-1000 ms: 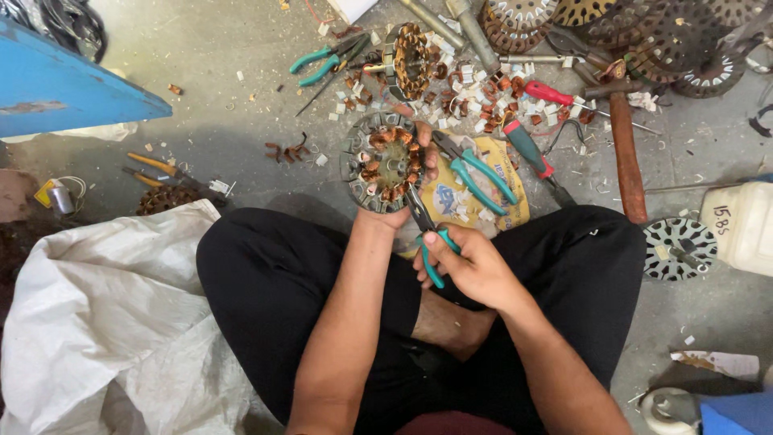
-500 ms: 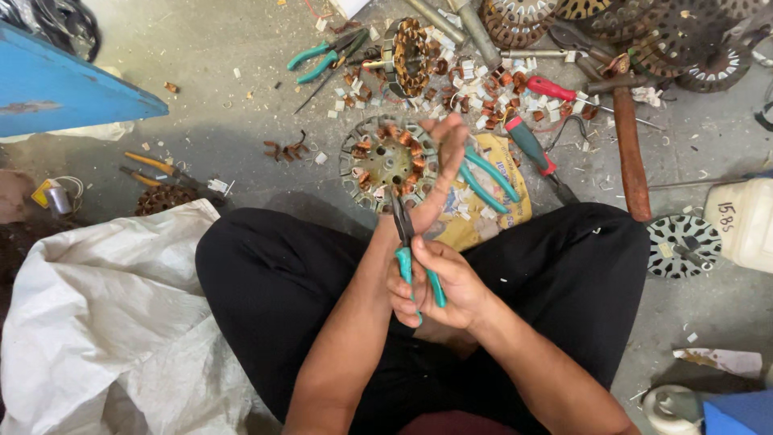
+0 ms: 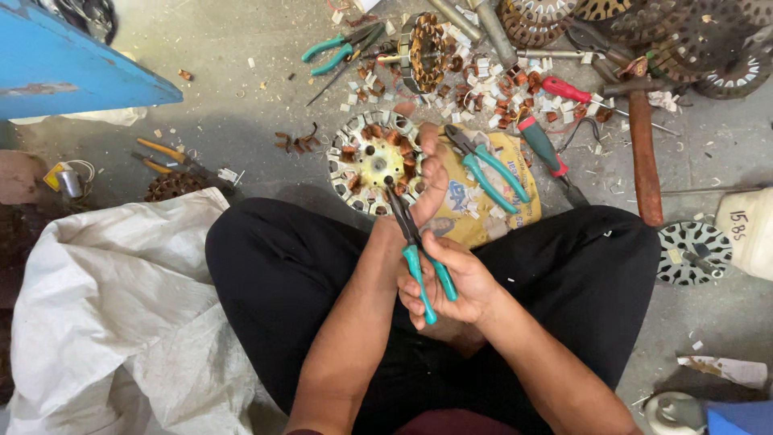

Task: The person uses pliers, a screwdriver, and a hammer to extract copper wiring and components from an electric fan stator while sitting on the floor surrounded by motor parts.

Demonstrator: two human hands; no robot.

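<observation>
Cross-legged on the concrete floor (image 3: 241, 121). Right hand (image 3: 447, 282) clamped around teal-handled pliers (image 3: 415, 242), long axis running up and away, nose reaching the stator (image 3: 372, 161) straight ahead, just past the knees. Left hand (image 3: 427, 173) wrapped on the stator's right rim, steadying it, nearer of the two. Jaws seemingly nipped on a copper winding, hard to confirm. Spare cutters (image 3: 491, 169) lying just right.

Glossy teal plastic sleeves the dull metal pliers (image 3: 419, 254), the stator (image 3: 372, 163) at twelve o'clock shows copper windings, and the concrete floor (image 3: 241, 105) looks rough and matt.
</observation>
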